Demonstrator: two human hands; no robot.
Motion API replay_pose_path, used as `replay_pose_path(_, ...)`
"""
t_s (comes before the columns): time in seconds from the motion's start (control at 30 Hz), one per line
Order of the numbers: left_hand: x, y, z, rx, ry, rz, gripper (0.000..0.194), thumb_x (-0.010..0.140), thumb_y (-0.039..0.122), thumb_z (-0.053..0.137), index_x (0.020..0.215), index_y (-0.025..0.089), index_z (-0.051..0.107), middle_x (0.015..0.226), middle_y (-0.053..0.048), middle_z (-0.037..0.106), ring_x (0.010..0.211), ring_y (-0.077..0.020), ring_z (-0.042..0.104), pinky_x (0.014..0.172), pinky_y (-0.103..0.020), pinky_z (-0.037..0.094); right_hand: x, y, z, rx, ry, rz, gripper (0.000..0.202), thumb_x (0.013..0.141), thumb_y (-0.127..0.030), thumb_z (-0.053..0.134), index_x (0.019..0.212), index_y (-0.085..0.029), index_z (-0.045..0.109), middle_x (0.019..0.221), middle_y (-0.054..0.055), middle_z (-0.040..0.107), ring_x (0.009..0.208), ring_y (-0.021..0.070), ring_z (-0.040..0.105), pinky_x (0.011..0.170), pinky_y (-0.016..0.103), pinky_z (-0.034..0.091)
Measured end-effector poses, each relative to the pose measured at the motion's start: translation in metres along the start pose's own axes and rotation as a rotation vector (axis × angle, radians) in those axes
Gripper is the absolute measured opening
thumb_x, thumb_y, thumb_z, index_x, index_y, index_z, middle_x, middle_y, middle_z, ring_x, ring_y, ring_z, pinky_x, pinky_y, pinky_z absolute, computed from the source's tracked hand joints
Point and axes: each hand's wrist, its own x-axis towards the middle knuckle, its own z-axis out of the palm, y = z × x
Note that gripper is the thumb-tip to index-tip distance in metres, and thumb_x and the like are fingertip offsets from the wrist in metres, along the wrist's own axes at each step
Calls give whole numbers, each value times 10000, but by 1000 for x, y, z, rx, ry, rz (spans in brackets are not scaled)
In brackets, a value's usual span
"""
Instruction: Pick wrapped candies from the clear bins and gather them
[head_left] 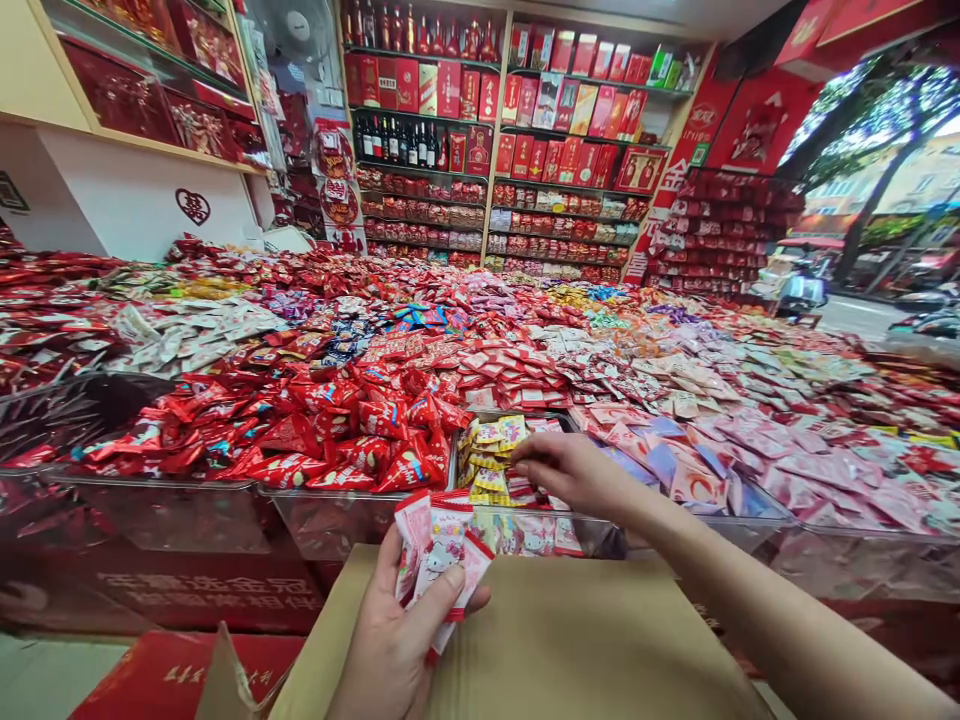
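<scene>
My left hand (412, 620) is closed around a small fan of pink-and-white candy packets (442, 550) with red ends and a cartoon cat print. It holds them above the brown cardboard box, in front of the clear bins. My right hand (562, 465) reaches over a narrow clear bin (592, 535), palm down, its fingers loosely bent and a little apart. No packet shows between them. Just beside its fingertips lie yellow candy packets (487, 460), stacked in rows. More pink and pale packets (536, 535) show through the bin's front wall.
Shiny red candy packets (360, 420) heap up to the left; pink and lilac packets (675, 460) lie to the right. A cardboard box (577, 630) stands below my hands, with a red box (195, 675) at lower left. Shelves (495, 130) with bottles stand behind.
</scene>
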Motion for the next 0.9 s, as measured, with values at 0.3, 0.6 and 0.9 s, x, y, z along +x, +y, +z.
replay_pose_path(0.3, -1, -5, -2, 79, -163, 14, 461, 646, 217, 691, 1071, 239, 513, 967, -39, 644, 786, -162, 598, 600, -236, 519, -30, -39, 47, 447, 119, 25, 309, 706, -339, 625, 987, -214, 590, 913, 35, 626, 769, 151, 556, 663, 264, 445)
replay_pose_path(0.6, 7, -7, -5, 156, -45, -48, 647, 469, 274, 796, 1037, 210, 492, 830, -41, 673, 620, -175, 612, 511, -257, 536, -30, -45, 30, 619, 133, 191, 105, 732, -276, 564, 737, -181, 609, 576, -28, 547, 504, 95, 527, 442, 193, 375)
replay_pose_path(0.9, 7, -6, -6, 119, -11, -43, 633, 438, 248, 810, 983, 180, 494, 765, -15, 652, 579, -153, 590, 474, -265, 539, 9, 21, -39, -468, 15, 230, 178, 757, -143, 469, 813, -150, 639, 764, 72, 659, 697, 158, 572, 612, 242, 397)
